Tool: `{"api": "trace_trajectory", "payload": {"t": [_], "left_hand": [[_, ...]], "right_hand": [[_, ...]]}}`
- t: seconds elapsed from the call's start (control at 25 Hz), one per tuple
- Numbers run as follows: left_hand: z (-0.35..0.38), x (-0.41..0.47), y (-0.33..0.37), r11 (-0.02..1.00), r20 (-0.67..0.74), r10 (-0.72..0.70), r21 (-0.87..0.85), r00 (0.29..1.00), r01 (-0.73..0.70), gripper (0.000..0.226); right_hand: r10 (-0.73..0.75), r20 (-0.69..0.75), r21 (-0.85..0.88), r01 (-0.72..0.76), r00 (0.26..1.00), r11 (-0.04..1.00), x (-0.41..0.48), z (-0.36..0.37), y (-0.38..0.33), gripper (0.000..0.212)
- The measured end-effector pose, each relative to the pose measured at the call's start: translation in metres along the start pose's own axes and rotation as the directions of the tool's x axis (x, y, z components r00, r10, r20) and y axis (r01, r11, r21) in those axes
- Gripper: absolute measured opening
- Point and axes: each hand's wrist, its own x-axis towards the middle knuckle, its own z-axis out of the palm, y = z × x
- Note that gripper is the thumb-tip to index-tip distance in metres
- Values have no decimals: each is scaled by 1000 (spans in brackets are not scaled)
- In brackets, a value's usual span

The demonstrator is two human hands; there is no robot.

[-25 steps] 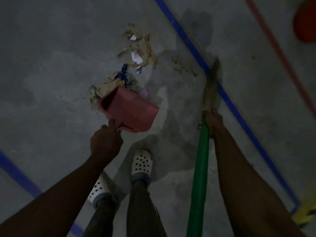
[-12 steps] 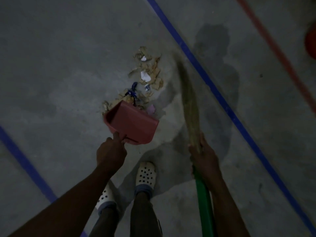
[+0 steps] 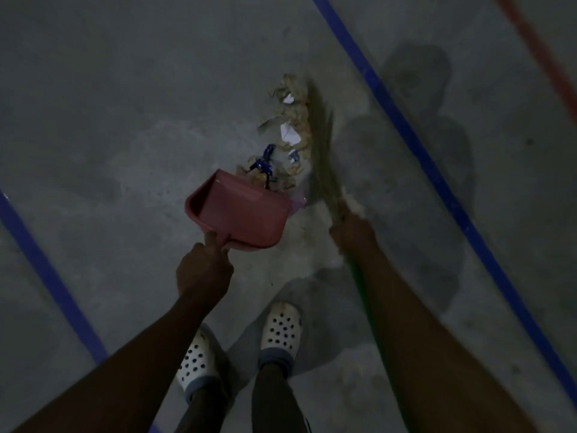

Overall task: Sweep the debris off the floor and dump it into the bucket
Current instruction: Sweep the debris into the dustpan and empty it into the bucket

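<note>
**Sweeping scraps toward the pan**

Gripping the pink dustpan [image 3: 240,210] by its handle with the left hand [image 3: 204,270], with the open mouth tilted toward the floor [image 3: 125,120] at the near end of the debris [image 3: 290,132], likely to catch whatever gets pushed in. Clasping the broom [image 3: 321,145] low on its green handle with the right hand [image 3: 351,232], with bristles laid along the right side of the pile, probably for a short, controlled stroke leftward. Counting up: one dustpan, one broom, one strung-out heap of paper scraps, no bucket in view
</note>
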Motion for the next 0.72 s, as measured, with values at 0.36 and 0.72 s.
{"api": "trace_trajectory", "payload": {"t": [0.36,0.72], "left_hand": [[-42,-11,-22,994,29,-104,-42,994,106,40],[-13,6,-100,986,-27,-163,-51,986,161,37]], "right_hand": [[-144,-235,-111,120,961,986,-33,-57,-73,76],[-205,47,-497,201,978,844,30,5,-94,54]]}}
